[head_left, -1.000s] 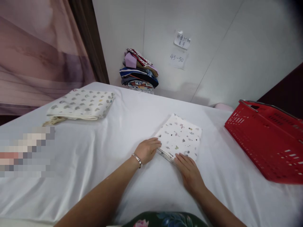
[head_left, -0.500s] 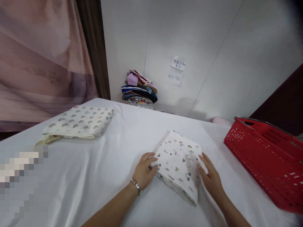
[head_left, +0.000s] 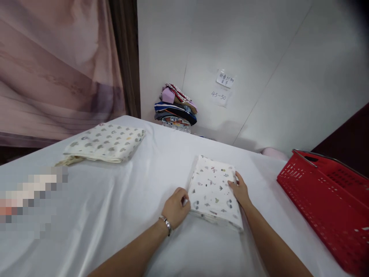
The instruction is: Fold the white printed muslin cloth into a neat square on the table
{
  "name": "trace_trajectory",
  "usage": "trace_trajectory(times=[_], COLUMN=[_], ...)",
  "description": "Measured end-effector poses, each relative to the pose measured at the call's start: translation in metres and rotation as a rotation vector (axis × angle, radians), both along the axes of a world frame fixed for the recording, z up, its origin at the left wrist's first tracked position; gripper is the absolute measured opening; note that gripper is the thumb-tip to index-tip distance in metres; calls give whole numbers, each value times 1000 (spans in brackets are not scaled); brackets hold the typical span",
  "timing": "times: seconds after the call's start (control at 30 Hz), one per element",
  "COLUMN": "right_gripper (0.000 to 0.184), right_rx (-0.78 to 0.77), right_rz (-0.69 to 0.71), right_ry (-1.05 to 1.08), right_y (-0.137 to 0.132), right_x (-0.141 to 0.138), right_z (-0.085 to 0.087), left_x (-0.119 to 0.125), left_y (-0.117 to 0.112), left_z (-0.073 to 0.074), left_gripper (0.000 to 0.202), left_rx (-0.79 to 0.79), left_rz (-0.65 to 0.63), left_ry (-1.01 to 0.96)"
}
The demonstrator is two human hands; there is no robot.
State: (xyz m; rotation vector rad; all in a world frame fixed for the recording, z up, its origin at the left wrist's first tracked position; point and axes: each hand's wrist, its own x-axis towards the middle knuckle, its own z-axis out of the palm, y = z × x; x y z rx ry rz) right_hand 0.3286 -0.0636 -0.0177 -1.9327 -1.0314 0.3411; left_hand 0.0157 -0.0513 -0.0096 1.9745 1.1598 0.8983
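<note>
A folded white cloth point(head_left: 215, 188), printed with small grey, green and reddish motifs, lies on the white-covered table in front of me. My left hand point(head_left: 176, 206), a silver bracelet at its wrist, has its fingers curled against the cloth's left edge. On the opposite side, my right hand point(head_left: 240, 189) grips the right edge, thumb on top and the other fingers along the side. The cloth's near edge shows several stacked layers. Farther left lies another folded cloth point(head_left: 108, 142), cream with grey mushroom-like shapes.
A red perforated basket point(head_left: 323, 204) with metal handles stands at the right. Beyond the table's far edge, a pile of folded fabrics point(head_left: 175, 107) rests against the wall, near paper signs point(head_left: 223, 88). A pink curtain point(head_left: 57, 69) hangs at the left; a blurred patch covers the lower left.
The folded cloth has turned on the table, its near edge now lying more level. My right hand has moved up along its right edge; my left fingers have curled in. The camera view has shifted slightly.
</note>
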Motion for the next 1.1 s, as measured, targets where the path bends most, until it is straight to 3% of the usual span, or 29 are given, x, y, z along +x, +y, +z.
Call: trace_trajectory(times=[0.1,0.2,0.37,0.47,0.57,0.67,0.83,0.97,1.1], right_gripper=[61,55,49,43,44,46,52,54,52], right_rx=[-75,-102,-123,-112,-110,-120,-164,-294,-421], right_rz=[38,64,282,415,391,380,480,543,472], right_ry=[-59,-183,-364,-354,-279,-296,-438,-557,-663], right_y=[13,6,-47,-83,-105,-108,-67,-3,66], right_x=[9,9,-24,-46,-52,-51,-71,-98,-107], right_z=[-4,-6,-5,-3,-3,1,22,36,38], left_x=[0,-1,0,0,0,1,1,0,0], left_y=[-1,-2,-1,-1,-1,0,5,6,5], left_z=[1,2,5,5,4,3,-1,-2,-2], left_gripper=[6,2,5,3,2,11,20,15,12], left_rx=[-19,-31,-38,-22,-15,-29,-114,-145,-147], left_rz=[-19,-25,-21,-20,-12,1,52,58,64], left_ry=[9,7,12,23,22,10,-40,-55,-34])
